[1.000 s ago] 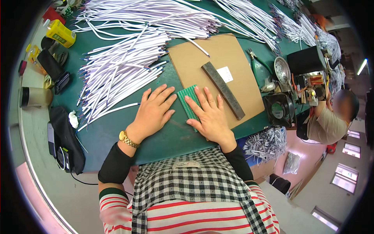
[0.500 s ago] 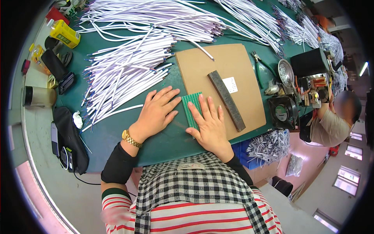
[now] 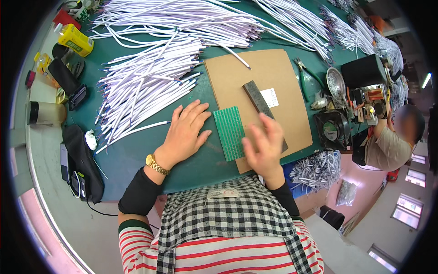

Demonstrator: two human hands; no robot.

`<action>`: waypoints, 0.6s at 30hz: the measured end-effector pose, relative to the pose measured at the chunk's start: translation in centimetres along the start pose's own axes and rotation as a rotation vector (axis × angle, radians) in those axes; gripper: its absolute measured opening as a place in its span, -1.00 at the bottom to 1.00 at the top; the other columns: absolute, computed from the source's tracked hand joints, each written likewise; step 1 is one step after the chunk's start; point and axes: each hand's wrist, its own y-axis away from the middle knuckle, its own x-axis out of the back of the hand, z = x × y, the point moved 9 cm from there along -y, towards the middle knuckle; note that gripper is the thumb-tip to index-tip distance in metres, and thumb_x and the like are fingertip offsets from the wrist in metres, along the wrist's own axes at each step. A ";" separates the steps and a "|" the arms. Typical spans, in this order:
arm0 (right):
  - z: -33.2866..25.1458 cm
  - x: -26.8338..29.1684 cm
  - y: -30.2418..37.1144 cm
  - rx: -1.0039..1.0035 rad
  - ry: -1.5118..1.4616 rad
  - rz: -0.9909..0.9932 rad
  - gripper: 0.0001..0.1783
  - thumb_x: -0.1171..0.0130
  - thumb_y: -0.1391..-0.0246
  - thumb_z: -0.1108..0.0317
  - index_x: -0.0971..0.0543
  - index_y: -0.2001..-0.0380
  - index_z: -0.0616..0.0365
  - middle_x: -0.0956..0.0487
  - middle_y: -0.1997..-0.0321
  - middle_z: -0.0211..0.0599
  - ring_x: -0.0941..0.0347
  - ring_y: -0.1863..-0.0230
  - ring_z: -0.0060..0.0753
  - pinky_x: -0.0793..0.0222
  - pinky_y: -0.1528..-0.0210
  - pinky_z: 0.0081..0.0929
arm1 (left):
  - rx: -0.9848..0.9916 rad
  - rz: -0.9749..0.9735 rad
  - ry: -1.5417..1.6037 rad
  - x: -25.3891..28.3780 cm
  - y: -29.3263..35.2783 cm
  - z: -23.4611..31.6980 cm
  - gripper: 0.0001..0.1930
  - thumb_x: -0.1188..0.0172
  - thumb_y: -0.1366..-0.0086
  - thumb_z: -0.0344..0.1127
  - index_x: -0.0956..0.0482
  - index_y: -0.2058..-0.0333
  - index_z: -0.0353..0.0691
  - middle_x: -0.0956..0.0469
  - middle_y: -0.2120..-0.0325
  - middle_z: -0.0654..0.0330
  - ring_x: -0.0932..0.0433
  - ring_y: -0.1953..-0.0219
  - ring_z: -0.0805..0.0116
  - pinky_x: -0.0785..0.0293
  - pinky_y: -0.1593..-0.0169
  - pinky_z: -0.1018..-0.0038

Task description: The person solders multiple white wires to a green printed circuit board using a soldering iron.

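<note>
A green circuit board panel (image 3: 229, 132) with rows of pale pads lies partly on the left edge of a brown cardboard sheet (image 3: 296, 109). My left hand (image 3: 187, 132) rests flat on the green table just left of the board, fingers stretched out and holding nothing. Raised over the cardboard, to the right of the board, is my right hand (image 3: 265, 148), smeared by motion, its fingers partly bent. Behind its fingertips a dark grey bar (image 3: 258, 98) lies aslant on the cardboard, its near part covered by the hand. Beside the bar is a small white paper label (image 3: 269, 97).
Bundles of white cables (image 3: 141, 86) cover the far and left table. Green-handled pliers (image 3: 303, 82), a metal dish (image 3: 335, 82) and a black fan (image 3: 332, 130) stand to the right. A yellow bottle (image 3: 75, 40) is far left; another person (image 3: 388, 144) sits at right.
My right hand has lifted off the circuit board and shifted right, its fingers now bent, leaving the board uncovered. The left hand has hardly moved.
</note>
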 end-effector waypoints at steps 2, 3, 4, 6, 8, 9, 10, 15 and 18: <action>1.2 2.2 0.0 -0.052 0.136 0.096 -0.54 -0.26 0.05 0.36 -0.48 0.03 0.24 -0.35 -0.12 0.03 -0.23 -0.17 0.10 -0.24 -0.10 -0.13 | -0.009 0.001 -0.001 0.2 0.0 0.1 -0.50 -0.27 -0.08 -0.26 -0.37 -0.01 -0.19 -0.32 -0.10 0.14 -0.20 -0.24 0.14 -0.08 -0.21 0.04; 2.7 2.6 -0.2 -0.148 0.183 0.066 -0.56 -0.27 0.06 0.35 -0.49 0.07 0.24 -0.39 -0.02 -0.02 -0.30 -0.06 0.06 -0.28 0.00 -0.15 | -0.005 -0.009 0.003 0.2 0.0 0.2 -0.45 -0.28 -0.07 -0.24 -0.35 -0.05 -0.19 -0.30 -0.13 0.13 -0.19 -0.25 0.14 -0.08 -0.21 0.03; 4.2 3.0 -0.3 -0.244 0.231 0.037 -0.58 -0.28 0.08 0.34 -0.50 0.10 0.24 -0.44 0.08 -0.07 -0.36 0.05 0.01 -0.32 0.09 -0.17 | -0.002 -0.020 0.007 0.1 0.0 0.3 -0.41 -0.29 -0.07 -0.22 -0.33 -0.08 -0.19 -0.28 -0.15 0.13 -0.18 -0.26 0.14 -0.07 -0.22 0.01; 5.4 3.1 -0.7 -0.253 0.201 -0.023 -0.57 -0.29 0.08 0.32 -0.50 0.11 0.25 -0.45 0.15 -0.10 -0.40 0.12 -0.02 -0.34 0.14 -0.21 | 0.000 -0.040 0.050 0.0 -0.1 0.6 -0.35 -0.31 -0.05 -0.20 -0.30 -0.12 -0.19 -0.23 -0.19 0.13 -0.16 -0.27 0.13 -0.04 -0.24 0.00; 5.6 2.8 -0.9 -0.184 0.238 -0.089 -0.55 -0.33 0.11 0.27 -0.50 0.15 0.27 -0.45 0.29 -0.16 -0.45 0.30 -0.10 -0.39 0.29 -0.29 | 0.008 -0.054 0.090 -0.1 -0.1 0.9 -0.29 -0.33 -0.03 -0.17 -0.27 -0.16 -0.19 -0.19 -0.23 0.13 -0.13 -0.29 0.12 -0.02 -0.26 -0.01; 5.8 2.8 -1.0 -0.168 0.236 -0.093 -0.55 -0.33 0.11 0.27 -0.50 0.15 0.27 -0.45 0.29 -0.16 -0.45 0.30 -0.10 -0.39 0.29 -0.29 | -0.016 -0.101 0.090 -0.7 -0.1 1.2 -0.29 -0.33 -0.03 -0.15 -0.28 -0.16 -0.17 -0.16 -0.24 0.14 -0.13 -0.29 0.12 -0.01 -0.26 -0.03; 6.0 2.5 -1.0 -0.157 0.243 -0.117 -0.55 -0.33 0.11 0.28 -0.50 0.15 0.27 -0.45 0.29 -0.16 -0.45 0.31 -0.10 -0.39 0.31 -0.30 | -0.058 -0.129 0.083 -1.0 -0.1 1.7 -0.29 -0.34 -0.03 -0.13 -0.28 -0.16 -0.15 -0.14 -0.26 0.14 -0.12 -0.30 0.12 0.00 -0.27 -0.05; 6.2 1.8 -1.9 -0.053 0.202 -0.089 -0.57 -0.34 0.16 0.31 -0.52 0.20 0.28 -0.45 0.34 -0.17 -0.46 0.40 -0.12 -0.40 0.40 -0.32 | -0.087 -0.149 0.009 -1.4 0.1 1.7 -0.38 -0.29 -0.08 -0.16 -0.31 -0.13 -0.11 -0.18 -0.22 0.14 -0.11 -0.30 0.15 -0.03 -0.24 -0.09; 6.6 1.8 -2.1 -0.104 0.092 -0.051 -0.61 -0.34 0.21 0.34 -0.54 0.27 0.31 -0.45 0.41 -0.18 -0.45 0.46 -0.11 -0.39 0.45 -0.33 | -0.081 -0.124 0.015 -1.3 0.2 1.6 -0.37 -0.29 -0.09 -0.17 -0.30 -0.13 -0.11 -0.19 -0.21 0.12 -0.13 -0.28 0.15 -0.04 -0.23 -0.08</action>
